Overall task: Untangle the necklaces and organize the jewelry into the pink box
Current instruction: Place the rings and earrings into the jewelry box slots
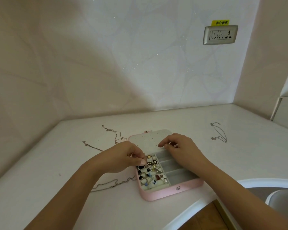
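The pink box (166, 194) lies open on the white counter, its dotted lid panel (148, 140) folded back. Rings and earrings (150, 173) fill its left section; the grey slots (176, 173) on the right hold nothing I can see. My left hand (123, 156) hovers over the box's upper left corner, fingertips pinched together on something small I cannot make out. My right hand (181, 146) rests with curled fingers at the lid's lower right edge. Thin silver necklaces lie left of the box (114, 134), by my left forearm (110, 184), and far right (219, 132).
The counter meets walls at the back and left. A power socket (220, 34) with a yellow label is on the right wall. The rounded counter edge and a metal basin (283, 200) lie at the lower right.
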